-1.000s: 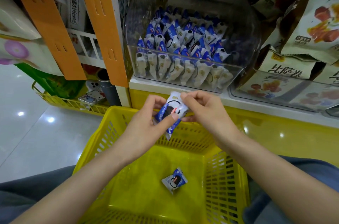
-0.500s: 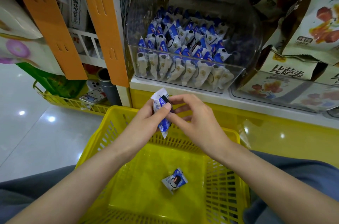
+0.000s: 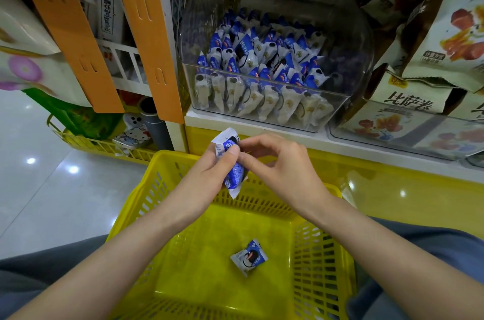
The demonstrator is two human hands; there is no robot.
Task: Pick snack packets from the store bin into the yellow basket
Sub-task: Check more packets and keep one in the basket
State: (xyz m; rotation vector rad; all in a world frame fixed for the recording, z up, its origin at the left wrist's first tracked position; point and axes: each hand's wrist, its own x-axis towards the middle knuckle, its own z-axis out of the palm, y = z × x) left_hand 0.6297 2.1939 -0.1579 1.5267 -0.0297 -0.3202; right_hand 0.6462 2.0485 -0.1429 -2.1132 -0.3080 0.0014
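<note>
A packet lies in the basket, before and below the bin.

Held packet: pinched upright between left hand and right hand
Yellow basket: one packet inside
Clear bin: seemingly half full

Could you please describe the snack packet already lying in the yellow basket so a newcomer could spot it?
Find the yellow basket at the bottom centre. On its floor, right of centre, lies one small blue-and-white packet. It alone lies loose: a second packet is held by the left hand and right hand, the rest fill the clear bin.
</note>
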